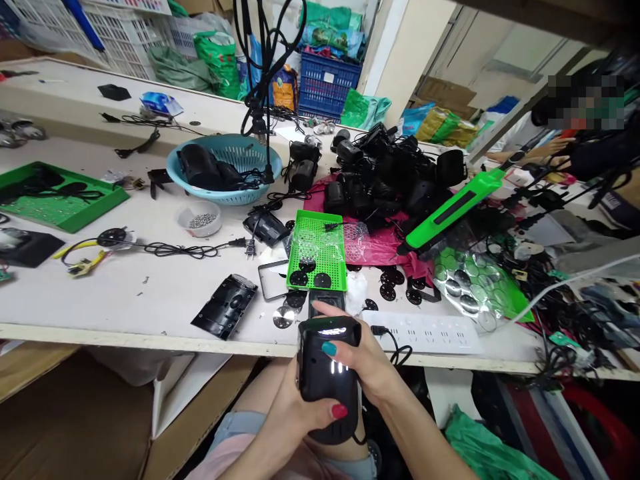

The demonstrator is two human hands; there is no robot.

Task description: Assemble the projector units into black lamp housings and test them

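Both hands, left (290, 417) and right (363, 357), fingers clasped around black device housing (325, 383), just below table (150, 293) edge.

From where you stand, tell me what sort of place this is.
Probably a small electronics assembly workshop. Both hands, left hand and right hand, hold a black device at a cluttered workbench, beside a heap of black housings and a power strip.

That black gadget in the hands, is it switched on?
On: the black gadget, held by left hand and right hand, shows white glowing bars.
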